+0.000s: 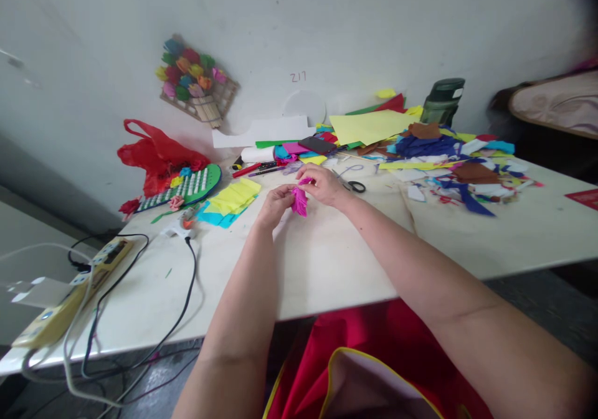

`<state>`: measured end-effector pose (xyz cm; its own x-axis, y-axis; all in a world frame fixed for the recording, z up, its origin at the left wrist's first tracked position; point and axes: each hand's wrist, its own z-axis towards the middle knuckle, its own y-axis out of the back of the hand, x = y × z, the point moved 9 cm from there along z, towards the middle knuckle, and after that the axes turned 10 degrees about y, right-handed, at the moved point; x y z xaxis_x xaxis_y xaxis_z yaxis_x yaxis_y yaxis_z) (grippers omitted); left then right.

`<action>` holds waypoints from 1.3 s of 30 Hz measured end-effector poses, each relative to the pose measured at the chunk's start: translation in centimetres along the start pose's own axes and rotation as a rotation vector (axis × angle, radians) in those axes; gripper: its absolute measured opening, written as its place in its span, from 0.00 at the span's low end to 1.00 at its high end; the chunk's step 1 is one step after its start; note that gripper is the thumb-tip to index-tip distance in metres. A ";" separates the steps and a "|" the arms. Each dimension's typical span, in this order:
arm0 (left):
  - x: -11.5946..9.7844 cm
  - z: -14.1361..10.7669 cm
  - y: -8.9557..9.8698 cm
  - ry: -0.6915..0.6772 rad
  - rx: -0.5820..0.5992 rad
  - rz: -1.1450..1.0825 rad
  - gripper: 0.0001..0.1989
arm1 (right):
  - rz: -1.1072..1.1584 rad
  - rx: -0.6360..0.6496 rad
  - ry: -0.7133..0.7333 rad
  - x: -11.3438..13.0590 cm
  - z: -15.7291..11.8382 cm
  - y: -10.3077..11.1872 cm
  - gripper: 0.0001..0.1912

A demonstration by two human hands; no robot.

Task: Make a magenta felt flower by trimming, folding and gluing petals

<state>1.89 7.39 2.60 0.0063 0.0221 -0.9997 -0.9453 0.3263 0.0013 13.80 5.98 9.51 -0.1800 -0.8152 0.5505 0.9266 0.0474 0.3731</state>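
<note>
At the frame's centre, over the smooth white desk [327,257], the left hand [275,207] and right hand [323,186] pinch ruffled magenta paper [299,203] in a fingertip grip, thin yellow sheets [235,196] left of centre, jagged scraps [427,147] heaped upper right.

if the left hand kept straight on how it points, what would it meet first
Past the crinkled magenta paper it holds, the left hand would probably meet the right hand first; depth is unclear.

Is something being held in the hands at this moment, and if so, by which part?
Yes, a crumpled pink paper piece: the left hand pinches its upper left side, the right hand its upper right end.
</note>
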 end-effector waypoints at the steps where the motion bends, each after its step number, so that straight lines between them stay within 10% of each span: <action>1: 0.0 0.0 0.1 -0.001 0.000 0.005 0.21 | 0.038 0.019 -0.021 -0.1 -0.1 -0.1 0.02; 8: -0.2 -0.4 -0.4 0.021 0.067 0.009 0.23 | 0.278 0.103 -0.252 -1.7 -1.2 -0.6 0.08; 39: 0.9 0.1 -0.7 0.118 0.018 -0.208 0.11 | 0.330 0.043 -0.204 -2.5 -1.0 -0.7 0.11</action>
<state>2.62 7.27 1.65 0.1613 -0.1581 -0.9742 -0.9217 0.3287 -0.2060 13.97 7.36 7.15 0.0597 -0.6206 0.7818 0.9318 0.3157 0.1794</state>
